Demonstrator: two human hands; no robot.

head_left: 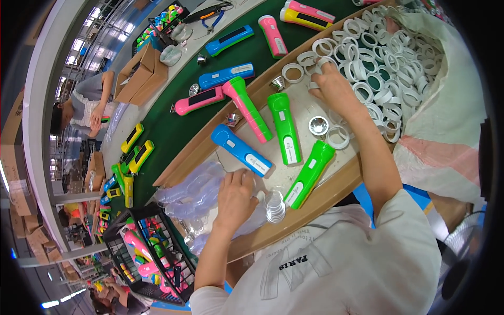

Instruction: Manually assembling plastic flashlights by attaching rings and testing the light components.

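Observation:
My right hand (336,92) reaches into the edge of a heap of white plastic rings (375,81), its fingers closed on a ring (326,63). My left hand (234,202) is low over clear plastic film (191,191), fingers bent together; what they grip, if anything, is hidden. Beside its thumb is a stack of clear round lenses (275,206). Between my hands lie a blue flashlight (241,149), a green flashlight (284,128) and another green flashlight (311,173). A shiny reflector cup (318,125) and a loose white ring (337,137) lie near my right forearm.
A cardboard edging (173,170) borders my work area. Beyond it, a green conveyor belt (173,134) carries several coloured flashlights. A black crate (152,257) of flashlights stands at lower left, a white sack (446,121) at right. Across the belt are a cardboard box (140,76) and a co-worker (86,107).

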